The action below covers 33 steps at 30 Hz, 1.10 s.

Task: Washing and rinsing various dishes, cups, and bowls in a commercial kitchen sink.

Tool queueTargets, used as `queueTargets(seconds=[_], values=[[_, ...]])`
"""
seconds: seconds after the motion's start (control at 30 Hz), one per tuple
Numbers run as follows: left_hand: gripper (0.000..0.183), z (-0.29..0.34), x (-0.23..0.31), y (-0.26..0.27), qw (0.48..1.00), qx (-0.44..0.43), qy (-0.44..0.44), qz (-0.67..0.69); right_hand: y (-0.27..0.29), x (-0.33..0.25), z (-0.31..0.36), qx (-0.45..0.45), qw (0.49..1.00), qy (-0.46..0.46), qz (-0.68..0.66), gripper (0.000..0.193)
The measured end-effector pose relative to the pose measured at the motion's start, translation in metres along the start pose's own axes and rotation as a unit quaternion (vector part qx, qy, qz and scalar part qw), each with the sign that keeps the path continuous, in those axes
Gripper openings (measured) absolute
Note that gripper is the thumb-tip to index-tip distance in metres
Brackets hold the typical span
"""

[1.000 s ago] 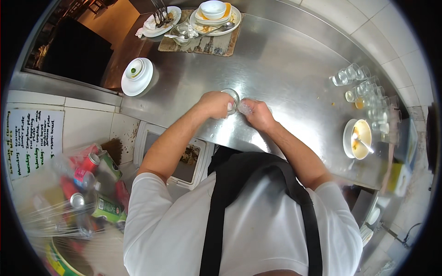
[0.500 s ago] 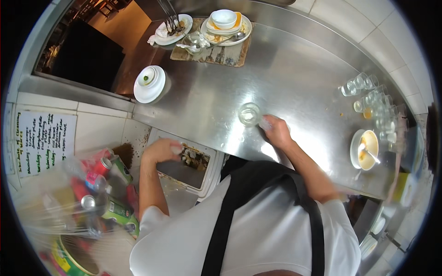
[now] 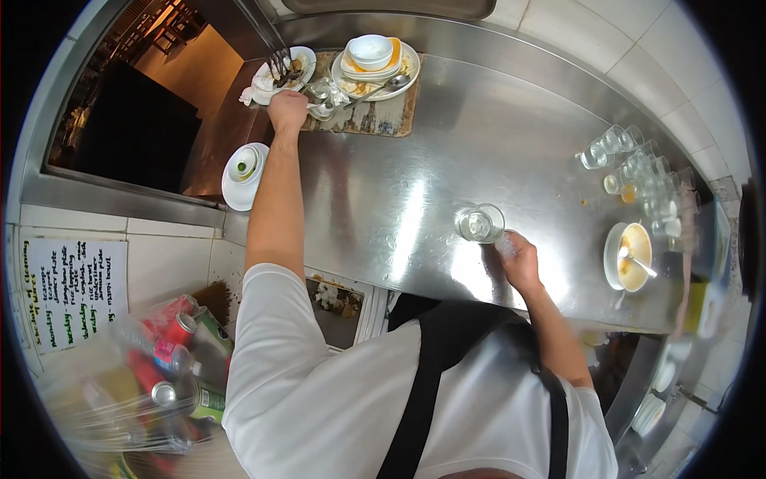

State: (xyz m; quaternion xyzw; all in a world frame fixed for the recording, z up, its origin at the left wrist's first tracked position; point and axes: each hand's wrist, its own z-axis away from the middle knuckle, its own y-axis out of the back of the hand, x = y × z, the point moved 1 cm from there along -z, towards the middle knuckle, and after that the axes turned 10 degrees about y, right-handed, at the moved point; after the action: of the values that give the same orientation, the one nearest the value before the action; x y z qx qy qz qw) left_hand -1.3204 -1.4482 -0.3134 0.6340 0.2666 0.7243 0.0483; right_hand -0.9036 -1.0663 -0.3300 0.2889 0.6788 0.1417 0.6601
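Note:
My left hand [image 3: 287, 108] is stretched far out to the back of the steel counter [image 3: 415, 199]. It lies on the near rim of a small white plate [image 3: 275, 68] with forks and crumpled napkins, at the left end of a brown tray [image 3: 391, 120]. Its fingers are hidden, so its grip is unclear. The tray also carries a stack of white plates with a bowl [image 3: 373, 56] and a spoon. My right hand [image 3: 519, 259] rests at the counter's near edge, fingers curled around a small clear object, just right of an upright clear glass [image 3: 481, 223].
A white saucer with a small lidded cup [image 3: 243, 172] sits on the counter's left end. Several clear glasses [image 3: 638, 172] cluster at the right, beside a white bowl with a spoon [image 3: 630, 255]. A bin bag with cans [image 3: 159, 375] hangs at lower left, and a scrap chute [image 3: 335, 299] opens below the counter.
My left hand left the glass, dropped toward the bin, then reached out to the plate by the tray. My right hand stayed beside the glass.

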Motion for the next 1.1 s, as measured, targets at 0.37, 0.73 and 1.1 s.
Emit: queueTargets(seconds=[0.37,0.73,1.1], values=[[0.028,0.027,0.011,0.036,0.940,0.025,-0.230,-0.250,0.001,-0.002,0.001,0.011,0.999,-0.033,-0.024,0.018],[0.035,-0.098,-0.037,-0.005,0.841,-0.133,-0.335,-0.403,0.021,0.008,0.025,0.058,0.997,-0.024,0.037,0.022],[0.010,0.064,-0.015,-0.041,0.897,-0.147,-0.288,-0.301,0.086,0.061,0.101,0.231,0.933,-0.216,-0.173,0.024]])
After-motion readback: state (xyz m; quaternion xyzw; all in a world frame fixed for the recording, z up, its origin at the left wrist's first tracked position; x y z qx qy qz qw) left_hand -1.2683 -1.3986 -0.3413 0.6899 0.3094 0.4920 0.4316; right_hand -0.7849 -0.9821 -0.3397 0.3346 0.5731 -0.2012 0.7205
